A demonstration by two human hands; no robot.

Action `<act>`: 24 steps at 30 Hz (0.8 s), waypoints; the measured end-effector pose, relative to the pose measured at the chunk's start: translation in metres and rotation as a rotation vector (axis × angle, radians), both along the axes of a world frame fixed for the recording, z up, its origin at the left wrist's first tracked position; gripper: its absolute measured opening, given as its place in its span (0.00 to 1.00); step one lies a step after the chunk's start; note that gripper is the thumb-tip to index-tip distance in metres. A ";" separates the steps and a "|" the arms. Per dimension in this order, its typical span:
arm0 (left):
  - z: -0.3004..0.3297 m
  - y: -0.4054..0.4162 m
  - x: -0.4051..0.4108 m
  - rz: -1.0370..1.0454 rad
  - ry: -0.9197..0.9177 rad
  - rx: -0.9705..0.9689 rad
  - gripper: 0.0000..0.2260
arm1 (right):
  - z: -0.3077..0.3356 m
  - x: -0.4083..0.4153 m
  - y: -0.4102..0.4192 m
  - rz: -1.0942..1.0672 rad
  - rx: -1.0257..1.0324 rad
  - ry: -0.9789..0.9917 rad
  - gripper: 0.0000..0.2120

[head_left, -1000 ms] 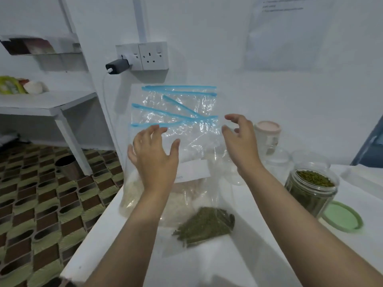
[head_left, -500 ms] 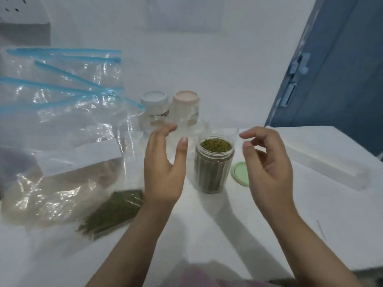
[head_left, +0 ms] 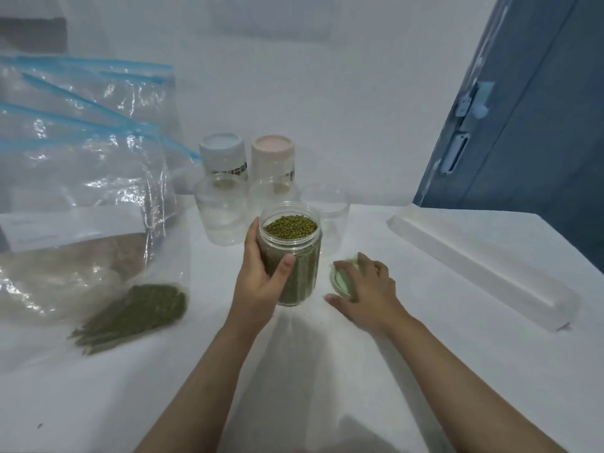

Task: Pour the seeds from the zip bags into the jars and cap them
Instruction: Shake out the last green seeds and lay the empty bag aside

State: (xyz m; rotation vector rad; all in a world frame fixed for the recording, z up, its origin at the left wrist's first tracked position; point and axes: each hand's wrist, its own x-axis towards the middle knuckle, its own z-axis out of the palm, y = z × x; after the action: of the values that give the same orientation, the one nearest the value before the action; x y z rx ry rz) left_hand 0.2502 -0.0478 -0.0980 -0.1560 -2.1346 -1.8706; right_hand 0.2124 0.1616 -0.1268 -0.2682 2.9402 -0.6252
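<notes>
Both hands were just hovering in the air half a second ago, and now they've landed. The left hand (head_left: 261,282) is wrapped around the filled jar (head_left: 292,256) in the middle of the white table (head_left: 425,354), thumb across the front, and the green seeds (head_left: 291,225) come almost up to the open mouth. The right hand (head_left: 362,289) sits just right of the jar, fingers spread over the green lid (head_left: 340,277) that's lying flat on the table; it's touching, but I can't tell if it's actually gripping yet. So pouring looks done for this one and capping should be next. Off to the near left, a zip bag (head_left: 130,308) still has some seeds in it. Farther back there are three empty jars (head_left: 222,210), with two capped jars (head_left: 225,155) behind them by the wall.
</notes>
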 end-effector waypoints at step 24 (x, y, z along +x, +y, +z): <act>0.041 0.030 0.016 0.003 -0.041 0.215 0.31 | 0.090 0.043 -0.034 0.111 -1.236 0.149 0.23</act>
State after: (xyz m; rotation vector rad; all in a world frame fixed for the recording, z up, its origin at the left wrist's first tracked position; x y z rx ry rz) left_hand 0.2662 -0.0178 -0.0571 -0.0684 -1.9405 -2.1021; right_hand 0.2558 0.1274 -0.0372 -0.5634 2.1828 -2.3522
